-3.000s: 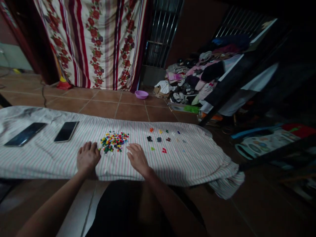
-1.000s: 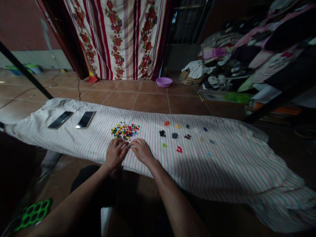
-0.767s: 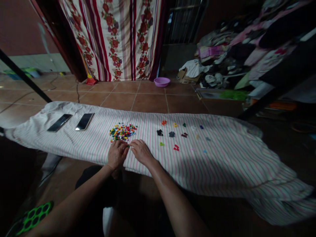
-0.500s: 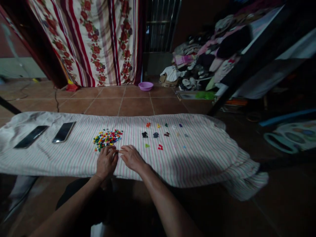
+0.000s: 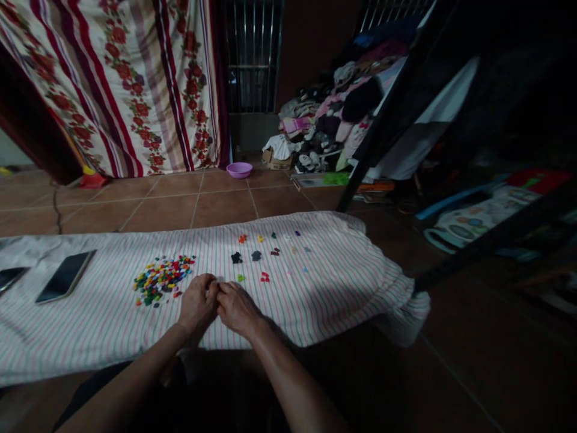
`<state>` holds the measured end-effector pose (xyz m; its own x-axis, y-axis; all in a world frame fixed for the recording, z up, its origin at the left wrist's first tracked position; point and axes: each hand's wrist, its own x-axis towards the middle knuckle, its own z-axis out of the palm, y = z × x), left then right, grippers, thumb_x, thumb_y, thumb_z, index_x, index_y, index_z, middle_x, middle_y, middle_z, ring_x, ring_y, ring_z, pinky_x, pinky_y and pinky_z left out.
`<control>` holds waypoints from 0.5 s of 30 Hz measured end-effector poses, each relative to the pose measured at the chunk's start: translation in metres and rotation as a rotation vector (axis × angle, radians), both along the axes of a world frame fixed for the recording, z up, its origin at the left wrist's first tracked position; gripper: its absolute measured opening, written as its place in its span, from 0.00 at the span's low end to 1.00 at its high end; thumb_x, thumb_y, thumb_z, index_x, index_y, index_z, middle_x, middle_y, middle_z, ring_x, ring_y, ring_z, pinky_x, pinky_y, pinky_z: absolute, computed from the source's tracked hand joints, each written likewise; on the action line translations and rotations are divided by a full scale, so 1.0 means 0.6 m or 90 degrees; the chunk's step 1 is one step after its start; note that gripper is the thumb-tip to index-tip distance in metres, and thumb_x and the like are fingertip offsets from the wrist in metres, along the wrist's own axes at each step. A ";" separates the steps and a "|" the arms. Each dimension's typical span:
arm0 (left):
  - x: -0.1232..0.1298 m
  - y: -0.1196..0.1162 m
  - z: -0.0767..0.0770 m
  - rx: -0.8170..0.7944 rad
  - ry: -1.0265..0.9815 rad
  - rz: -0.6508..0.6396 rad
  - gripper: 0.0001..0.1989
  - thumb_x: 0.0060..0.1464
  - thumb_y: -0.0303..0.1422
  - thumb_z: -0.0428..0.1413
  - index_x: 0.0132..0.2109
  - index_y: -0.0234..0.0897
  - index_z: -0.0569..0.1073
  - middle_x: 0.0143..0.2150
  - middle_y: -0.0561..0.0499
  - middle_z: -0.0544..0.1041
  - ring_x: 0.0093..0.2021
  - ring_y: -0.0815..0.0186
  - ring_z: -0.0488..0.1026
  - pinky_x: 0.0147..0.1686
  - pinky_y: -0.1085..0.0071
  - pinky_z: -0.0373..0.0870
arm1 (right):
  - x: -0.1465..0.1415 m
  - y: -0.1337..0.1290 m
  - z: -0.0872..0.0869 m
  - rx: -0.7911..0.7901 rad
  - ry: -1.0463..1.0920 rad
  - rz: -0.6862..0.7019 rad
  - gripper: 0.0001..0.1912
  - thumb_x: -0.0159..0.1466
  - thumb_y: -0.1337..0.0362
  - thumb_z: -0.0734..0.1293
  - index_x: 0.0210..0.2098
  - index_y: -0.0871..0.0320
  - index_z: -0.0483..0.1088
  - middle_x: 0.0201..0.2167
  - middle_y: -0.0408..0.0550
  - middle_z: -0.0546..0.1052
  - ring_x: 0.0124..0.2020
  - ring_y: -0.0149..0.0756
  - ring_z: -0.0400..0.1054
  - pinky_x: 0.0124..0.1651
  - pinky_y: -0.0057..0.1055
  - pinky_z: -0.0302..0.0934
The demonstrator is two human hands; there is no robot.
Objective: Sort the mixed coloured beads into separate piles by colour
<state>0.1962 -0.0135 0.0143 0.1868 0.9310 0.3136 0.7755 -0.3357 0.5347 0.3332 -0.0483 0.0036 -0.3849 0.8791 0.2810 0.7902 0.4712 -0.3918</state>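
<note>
My left hand (image 5: 197,305) and my right hand (image 5: 238,308) meet over the striped cloth (image 5: 112,325), fingers curled and fingertips pinched together. Whatever lies between them is too small to make out. Left of my left hand spreads a mixed pile of small coloured pieces (image 5: 164,276), too small to name by kind. Beyond my right hand are small groups in rows: lime green pieces (image 5: 241,278), red pieces (image 5: 265,276), black pieces (image 5: 236,257), dark grey pieces (image 5: 256,255), brown pieces (image 5: 274,251) and orange pieces (image 5: 243,239), with a few paler bits further right.
A phone (image 5: 67,276) lies on the cloth at left, with another dark phone (image 5: 9,278) at the picture's edge. Past the cloth are a purple basin (image 5: 239,171) on the tiled floor, a floral curtain (image 5: 135,90) and heaped clothes (image 5: 333,114). A dark post slants at right.
The view has turned to the right. My hands have come away from the pile's near edge toward the sorted groups, and their fingers are now closer together.
</note>
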 end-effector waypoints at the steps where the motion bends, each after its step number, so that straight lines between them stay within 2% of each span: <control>1: 0.010 0.007 0.002 -0.010 -0.008 -0.005 0.13 0.58 0.39 0.45 0.37 0.40 0.71 0.34 0.49 0.77 0.37 0.62 0.74 0.40 0.64 0.71 | 0.007 -0.002 0.003 -0.001 -0.004 -0.012 0.09 0.63 0.71 0.63 0.39 0.59 0.74 0.43 0.50 0.76 0.47 0.37 0.67 0.53 0.34 0.61; 5: 0.052 0.041 0.009 -0.019 -0.030 -0.058 0.12 0.56 0.37 0.46 0.38 0.40 0.72 0.33 0.50 0.77 0.35 0.64 0.74 0.38 0.66 0.72 | 0.047 -0.007 0.020 -0.004 -0.004 -0.039 0.07 0.65 0.68 0.63 0.35 0.57 0.74 0.37 0.47 0.78 0.43 0.35 0.69 0.51 0.32 0.61; 9: 0.107 0.072 0.014 -0.025 -0.043 -0.111 0.11 0.54 0.33 0.48 0.41 0.38 0.73 0.36 0.49 0.78 0.34 0.66 0.74 0.37 0.67 0.72 | 0.092 -0.016 0.034 -0.009 0.016 -0.123 0.07 0.66 0.65 0.63 0.36 0.55 0.74 0.38 0.45 0.78 0.42 0.36 0.71 0.49 0.32 0.62; 12: 0.155 0.090 0.016 -0.034 -0.046 -0.139 0.10 0.52 0.29 0.50 0.41 0.39 0.73 0.36 0.50 0.78 0.34 0.67 0.74 0.38 0.69 0.71 | 0.116 -0.023 0.035 -0.037 0.023 -0.197 0.07 0.66 0.64 0.64 0.38 0.54 0.75 0.38 0.46 0.78 0.41 0.37 0.72 0.45 0.31 0.63; 15: 0.202 0.107 0.014 -0.041 -0.048 -0.146 0.09 0.53 0.28 0.52 0.40 0.39 0.74 0.34 0.51 0.78 0.33 0.68 0.74 0.38 0.70 0.71 | 0.126 -0.026 0.029 -0.066 0.024 -0.226 0.07 0.65 0.65 0.64 0.37 0.54 0.75 0.36 0.47 0.78 0.40 0.38 0.72 0.43 0.31 0.63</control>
<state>0.3177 0.0509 0.0229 0.3738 0.8853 0.2764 0.6399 -0.4619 0.6141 0.4088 -0.0637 0.0212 -0.0419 0.9806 0.1917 0.8815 0.1266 -0.4549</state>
